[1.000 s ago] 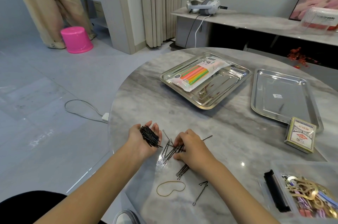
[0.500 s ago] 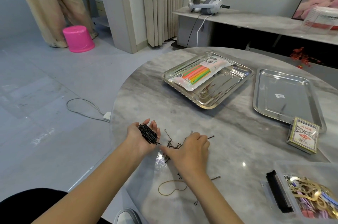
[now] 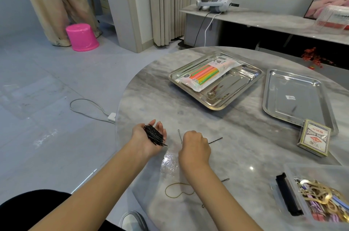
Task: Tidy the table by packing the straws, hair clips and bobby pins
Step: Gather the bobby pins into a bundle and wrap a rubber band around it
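Fingers (image 3: 160, 128) of your left hand (image 3: 149, 140) lie spread, cupping one thick bundle of bobby pins (image 3: 154, 135). Your right hand (image 3: 194, 147) is curled knuckles-up at its 3 o'clock; I cannot tell what it grips. Three loose pins (image 3: 215, 140) show on the table (image 3: 236, 128). One straw pack (image 3: 206, 72) lies in the tray (image 3: 243, 89) at 1 o'clock; two trays total.

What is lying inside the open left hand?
A bundle of black bobby pins lies across the palm of the left hand, ends sticking out past it. Whether anything lies beneath them cannot be seen.
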### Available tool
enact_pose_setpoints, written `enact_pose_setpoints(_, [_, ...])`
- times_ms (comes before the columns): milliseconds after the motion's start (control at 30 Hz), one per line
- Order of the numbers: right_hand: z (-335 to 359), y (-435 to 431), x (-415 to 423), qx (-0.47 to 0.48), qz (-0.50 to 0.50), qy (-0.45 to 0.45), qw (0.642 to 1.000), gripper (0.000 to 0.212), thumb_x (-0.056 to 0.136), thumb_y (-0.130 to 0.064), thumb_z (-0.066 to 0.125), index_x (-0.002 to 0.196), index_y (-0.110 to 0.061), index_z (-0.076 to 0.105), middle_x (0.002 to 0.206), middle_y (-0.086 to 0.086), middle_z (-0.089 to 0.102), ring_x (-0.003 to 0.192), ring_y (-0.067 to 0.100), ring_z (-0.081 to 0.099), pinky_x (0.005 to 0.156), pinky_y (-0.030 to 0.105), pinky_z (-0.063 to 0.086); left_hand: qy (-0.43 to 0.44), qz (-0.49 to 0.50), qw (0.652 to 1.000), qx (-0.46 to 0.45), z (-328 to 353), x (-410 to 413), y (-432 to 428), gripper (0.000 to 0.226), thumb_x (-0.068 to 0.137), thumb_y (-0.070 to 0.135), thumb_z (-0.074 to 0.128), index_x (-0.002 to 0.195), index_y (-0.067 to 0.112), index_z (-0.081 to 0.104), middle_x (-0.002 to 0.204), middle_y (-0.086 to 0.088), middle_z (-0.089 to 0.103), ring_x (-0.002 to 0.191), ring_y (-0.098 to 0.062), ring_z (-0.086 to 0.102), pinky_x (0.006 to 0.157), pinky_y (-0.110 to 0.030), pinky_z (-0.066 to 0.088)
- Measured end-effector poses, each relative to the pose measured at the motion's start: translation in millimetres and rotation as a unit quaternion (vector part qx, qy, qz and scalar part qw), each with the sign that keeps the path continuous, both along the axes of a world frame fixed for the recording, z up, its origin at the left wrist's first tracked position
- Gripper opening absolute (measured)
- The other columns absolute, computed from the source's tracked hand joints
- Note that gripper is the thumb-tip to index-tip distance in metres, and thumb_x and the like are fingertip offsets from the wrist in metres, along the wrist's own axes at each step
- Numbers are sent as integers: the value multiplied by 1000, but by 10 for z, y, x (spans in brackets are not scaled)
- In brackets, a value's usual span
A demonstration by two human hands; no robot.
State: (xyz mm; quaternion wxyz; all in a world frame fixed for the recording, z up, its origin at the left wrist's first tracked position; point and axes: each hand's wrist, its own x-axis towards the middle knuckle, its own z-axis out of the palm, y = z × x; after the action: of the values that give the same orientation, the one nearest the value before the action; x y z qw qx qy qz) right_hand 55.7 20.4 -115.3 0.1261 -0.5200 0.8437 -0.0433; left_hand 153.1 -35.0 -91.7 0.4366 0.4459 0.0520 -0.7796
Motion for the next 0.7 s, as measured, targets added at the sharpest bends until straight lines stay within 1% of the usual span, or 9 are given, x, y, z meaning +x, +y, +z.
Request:
enact_pose_setpoints(100, [113, -44, -94, 31, 15, -8, 999, 17, 84, 9, 55, 87, -7, 52, 104, 11, 56, 108, 27, 57, 71, 27, 41, -17, -36, 999, 2, -16, -18, 30, 40, 100, 27, 23, 84, 8, 54, 78, -8, 57, 64, -15, 53, 63, -27, 43])
enact_pose_setpoints(167, [190, -64, -185, 29, 2, -43, 999, 18, 81, 3, 60, 91, -9, 52, 107, 11, 55, 108, 29, 56, 71, 28, 42, -33, -83, 996, -2, -20, -30, 48, 39, 99, 26, 22, 85, 7, 53, 77, -9, 56, 64, -17, 53, 64, -28, 42])
enact_pose_setpoints(267, [223, -115, -391, 22, -47, -133, 990, 26, 70, -13, 74, 75, -8, 48, 93, 10, 57, 86, 26, 57, 60, 25, 43, -55, -151, 987, -15, -36, -40, 64, 38, 99, 25, 22, 87, 7, 52, 75, -10, 55, 66, -18, 53, 64, -30, 42])
enact_pose_setpoints(300, [228, -130, -463, 26, -71, -177, 981, 27, 64, -15, 77, 72, -5, 53, 87, 9, 61, 79, 25, 60, 57, 25, 48, -62, -169, 984, -19, -52, -49, 65, 38, 99, 26, 22, 87, 7, 52, 75, -10, 55, 66, -18, 54, 63, -29, 43])
enact_pose_setpoints(367, [214, -135, -604, 19, -124, -282, 951, 26, 55, -11, 77, 73, 3, 65, 76, 12, 69, 68, 27, 68, 65, 35, 59, -80, -198, 977, -24, -88, -72, 74, 39, 99, 26, 21, 88, 6, 53, 74, -10, 56, 64, -18, 55, 61, -27, 44])
enact_pose_setpoints(433, [224, -103, -747, -3, -153, -345, 926, 19, 53, -4, 74, 66, 7, 66, 65, 12, 66, 56, 25, 63, 69, 43, 60, -92, -219, 971, -28, -113, -101, 85, 40, 99, 26, 21, 88, 6, 53, 72, -10, 58, 61, -19, 57, 57, -25, 46])
enact_pose_setpoints(500, [337, -49, -818, -24, -161, -394, 905, 17, 58, 1, 73, 73, 8, 68, 69, 15, 61, 54, 22, 57, 65, 37, 60, -92, -238, 966, -33, -120, -128, 95, 39, 99, 27, 22, 88, 6, 53, 71, -11, 59, 53, -20, 60, 54, -24, 49])
enact_pose_setpoints(600, [519, -19, -816, -52, -154, -466, 870, 30, 68, 12, 72, 95, 22, 63, 79, 20, 60, 44, 17, 59, 45, 21, 55, -78, -272, 959, -33, -110, -177, 122, 40, 99, 29, 22, 92, 6, 54, 73, -12, 60, 50, -21, 62, 53, -25, 51])
enact_pose_setpoints(700, [672, -31, -698, -51, -117, -475, 870, 28, 69, 12, 72, 95, 18, 64, 88, 20, 68, 45, 17, 65, 54, 25, 59, -63, -306, 949, -42, -83, -235, 171, 41, 99, 31, 22, 94, 5, 54, 69, -14, 61, 57, -23, 57, 61, -29, 48])
